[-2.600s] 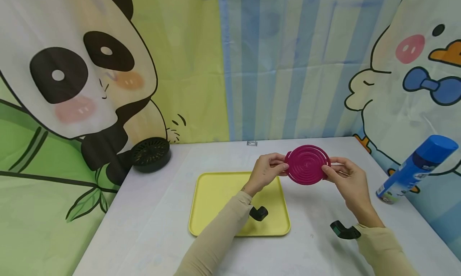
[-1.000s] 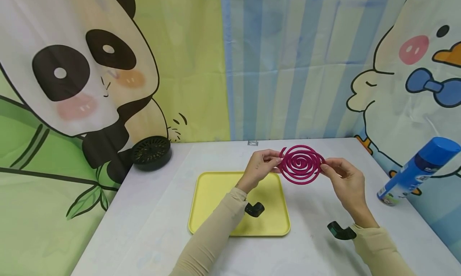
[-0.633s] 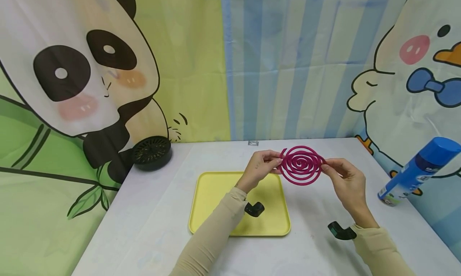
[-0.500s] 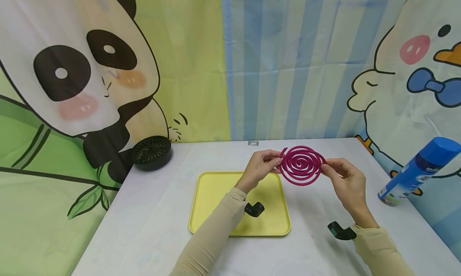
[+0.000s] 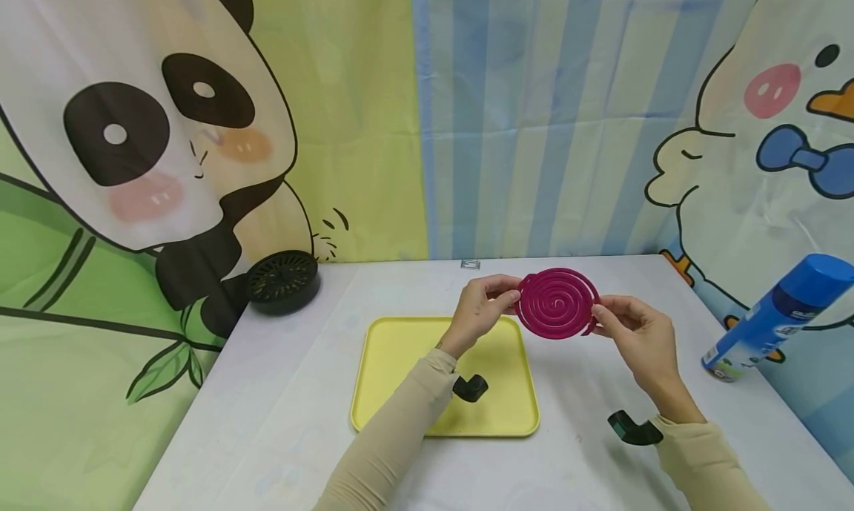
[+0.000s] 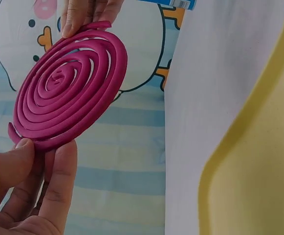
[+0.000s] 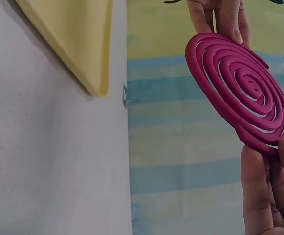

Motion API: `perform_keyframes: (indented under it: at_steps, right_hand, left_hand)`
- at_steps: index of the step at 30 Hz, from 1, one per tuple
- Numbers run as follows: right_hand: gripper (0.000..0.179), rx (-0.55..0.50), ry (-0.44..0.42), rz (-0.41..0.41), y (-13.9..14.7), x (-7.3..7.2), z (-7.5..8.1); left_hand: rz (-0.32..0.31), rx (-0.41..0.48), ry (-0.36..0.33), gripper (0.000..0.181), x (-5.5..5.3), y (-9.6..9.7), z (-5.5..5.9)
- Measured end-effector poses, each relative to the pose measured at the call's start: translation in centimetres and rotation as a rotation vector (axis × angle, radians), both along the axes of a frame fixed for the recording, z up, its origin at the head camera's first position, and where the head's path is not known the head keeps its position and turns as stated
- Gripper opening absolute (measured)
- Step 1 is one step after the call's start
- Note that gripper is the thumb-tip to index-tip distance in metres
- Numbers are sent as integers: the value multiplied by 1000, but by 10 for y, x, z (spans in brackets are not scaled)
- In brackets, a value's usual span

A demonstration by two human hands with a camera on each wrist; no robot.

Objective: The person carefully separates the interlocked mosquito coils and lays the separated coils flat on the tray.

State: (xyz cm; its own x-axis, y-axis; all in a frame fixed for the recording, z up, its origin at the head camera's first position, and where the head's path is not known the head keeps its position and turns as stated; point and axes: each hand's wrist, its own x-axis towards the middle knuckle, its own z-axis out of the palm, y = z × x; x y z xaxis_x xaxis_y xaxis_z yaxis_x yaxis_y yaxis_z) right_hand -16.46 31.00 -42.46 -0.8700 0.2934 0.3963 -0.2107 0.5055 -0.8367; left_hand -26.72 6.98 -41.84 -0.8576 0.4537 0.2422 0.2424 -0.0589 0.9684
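A magenta mosquito coil [image 5: 557,303], a flat spiral disc, is held up above the table's far half. My left hand [image 5: 477,311] pinches its left edge between thumb and fingers. At the opposite edge my right hand [image 5: 637,344] pinches it the same way. Two loose ends show on the coil [image 6: 68,93] in the left wrist view, one by each hand. Narrow gaps run between some of its rings, seen also on the coil [image 7: 244,93] in the right wrist view. Parts of the rim are hidden behind the fingers.
A yellow tray [image 5: 394,377] lies on the white table under my left forearm. The round black slotted holder [image 5: 283,282] sits at the far left edge. A blue spray can [image 5: 774,318] stands at the right edge. Printed curtains [image 5: 534,125] hang behind.
The coil's rings were spread apart with wide gaps about a second ago and now lie closer to flat. A loose end now shows by my right hand. Both hands keep their grip.
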Motion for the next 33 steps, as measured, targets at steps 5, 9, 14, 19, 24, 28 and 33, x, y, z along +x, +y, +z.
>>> perform_keyframes:
  at_steps: [5, 9, 14, 19, 24, 28, 33]
  right_hand:
    - [32, -29, -31, 34, 1, -1, -1]
    - [35, -53, -66, 50, 2, -2, -1]
    - [38, -71, -101, 57, 3, -2, 0]
    - [38, -90, -105, 58, 3, -1, 1]
    - [36, -89, -83, 58, 2, -1, 0]
    - [33, -74, -57, 62, 1, 0, -1]
    - [32, -62, -48, 68, 1, 0, -1]
  left_hand:
    - [41, -27, 28, 17, 0, 1, -3]
    - [65, -34, 37, 18, 0, 1, -4]
    - [77, -21, 40, 19, -1, 2, -6]
    - [71, -13, 32, 17, -1, 1, -7]
    - [36, 9, -11, 18, -1, 0, -6]
    - [6, 19, -43, 19, 0, -1, -5]
    - [14, 13, -48, 19, 0, -2, -4]
